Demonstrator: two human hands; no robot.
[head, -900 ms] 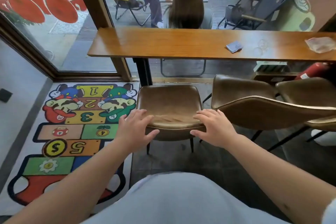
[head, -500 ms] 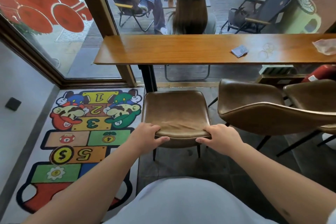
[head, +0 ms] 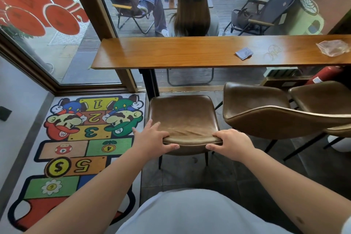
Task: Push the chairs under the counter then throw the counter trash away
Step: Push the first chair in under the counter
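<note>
A brown leather chair stands in front of the wooden counter, its seat out from under the top. My left hand grips the near left corner of its backrest edge, and my right hand grips the near right corner. On the counter lie a crumpled grey-blue paper and, at the far right, a crumpled clear plastic wrapper. A second brown chair stands to the right, and a third brown chair beyond it.
A colourful hopscotch mat covers the floor on the left. The black counter leg stands just left of the chair. A red fire extinguisher lies under the counter at right. Behind the glass, people sit on a patio.
My hands went from hovering open over the chair's near edge to gripping it on both sides. The chair and counter sit lower in view now.
</note>
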